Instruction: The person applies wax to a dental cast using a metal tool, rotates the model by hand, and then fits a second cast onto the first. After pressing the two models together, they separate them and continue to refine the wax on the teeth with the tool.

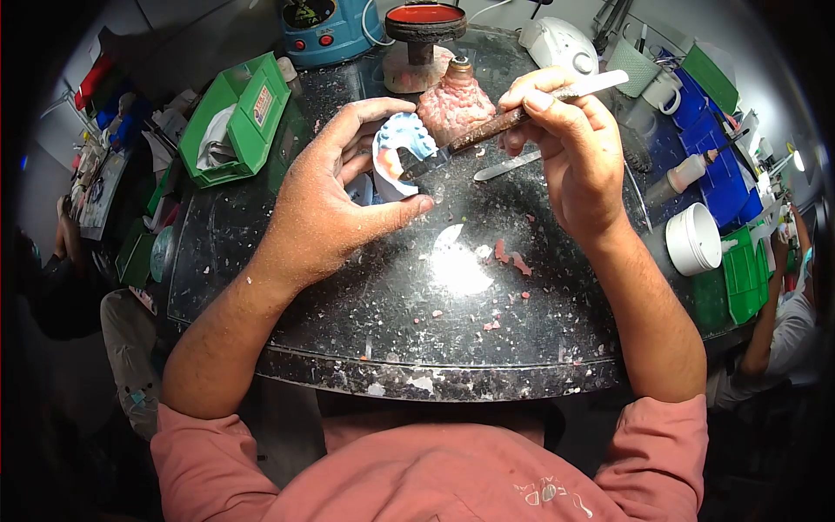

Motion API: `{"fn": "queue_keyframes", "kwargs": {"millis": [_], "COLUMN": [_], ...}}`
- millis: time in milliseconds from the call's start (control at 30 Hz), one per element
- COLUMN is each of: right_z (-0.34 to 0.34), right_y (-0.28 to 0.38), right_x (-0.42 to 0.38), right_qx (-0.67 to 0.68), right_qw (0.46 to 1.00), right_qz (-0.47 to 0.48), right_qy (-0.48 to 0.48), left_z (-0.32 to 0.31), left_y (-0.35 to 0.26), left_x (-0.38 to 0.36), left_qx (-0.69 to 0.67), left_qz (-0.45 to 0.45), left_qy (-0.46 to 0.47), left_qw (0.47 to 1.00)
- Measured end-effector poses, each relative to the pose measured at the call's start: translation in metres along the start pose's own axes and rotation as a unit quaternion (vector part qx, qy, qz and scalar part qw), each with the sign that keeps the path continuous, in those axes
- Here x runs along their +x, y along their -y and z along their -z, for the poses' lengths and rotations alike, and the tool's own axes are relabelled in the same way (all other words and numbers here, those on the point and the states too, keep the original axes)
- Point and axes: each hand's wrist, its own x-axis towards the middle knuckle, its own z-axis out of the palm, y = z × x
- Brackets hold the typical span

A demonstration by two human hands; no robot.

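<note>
The left hand (317,187) encircles a blue-and-white dental model (383,161) in the upper centre of the frame, thumb below and fingers behind. We judge that this grip leaves the inner curve of the arch exposed. The right hand (578,152), narrowed as for a pen, grasps a brown-handled knife (504,126), its narrow end directed at the model; we cannot tell whether they touch. The raised position probably gives both hands clearance above the black table (391,322).

Behind them we note a lumpy pink mound (454,104) with a metal neck; a second blade (507,165) lies just below the knife, and red scraps (513,257) at centre right.

Among the containers, a green bin (265,143) at upper left holds a white item (217,139), not clearly identifiable. At top centre, a dark dish (416,32) contains something red (426,14), presumably raised on its stand to keep it within reach. At upper right, a pale mesh cup (633,71) holds upright tools, beside a white mug (663,92). We cannot see into the tipped white tub (693,239) at right.
</note>
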Motion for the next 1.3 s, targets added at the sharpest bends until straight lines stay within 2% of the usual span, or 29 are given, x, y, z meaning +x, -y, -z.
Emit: {"fn": "queue_keyframes", "kwargs": {"millis": [500, 567, 633, 700, 800, 900, 967, 1033, 1167, 1300], "right_z": [-0.004, -0.002, -0.004, 0.006, 0.018, 0.015, 0.015, 0.021, 0.031, 0.031], "right_y": [0.002, 0.000, 0.005, 0.001, -0.006, -0.006, -0.005, -0.006, -0.011, -0.014], "right_x": [0.000, 0.000, 0.002, 0.006, 0.006, 0.005, 0.006, 0.009, 0.011, 0.010], "right_qx": [0.009, -0.018, 0.029, 0.062, 0.127, 0.162, 0.241, 0.259, 0.248, 0.242], "right_qw": [1.000, 1.000, 0.997, 0.993, 0.990, 0.982, 0.963, 0.954, 0.949, 0.946], "right_qz": [0.004, 0.012, -0.010, -0.026, -0.003, -0.041, -0.069, -0.075, -0.081, -0.095], "right_qy": [0.012, -0.010, -0.075, -0.100, -0.065, -0.084, -0.099, -0.131, -0.178, -0.195], "left_z": [0.000, 0.000, 0.000, -0.001, 0.000, 0.000, 0.000, 0.000, -0.001, -0.003], "left_y": [0.000, 0.001, -0.002, -0.004, -0.005, -0.005, 0.000, 0.002, 0.003, 0.004], "left_x": [0.000, 0.000, 0.001, 0.000, -0.001, -0.002, 0.000, 0.001, 0.002, 0.004], "left_qx": [0.002, 0.000, -0.028, -0.054, -0.062, -0.095, -0.117, -0.106, -0.073, -0.063], "left_qz": [0.008, -0.001, 0.001, 0.005, -0.010, 0.003, -0.066, -0.093, -0.163, -0.184], "left_qy": [0.002, -0.005, -0.001, 0.001, 0.018, 0.032, 0.048, 0.054, 0.054, 0.050], "left_qw": [1.000, 1.000, 1.000, 0.999, 0.998, 0.995, 0.990, 0.989, 0.982, 0.980]}}
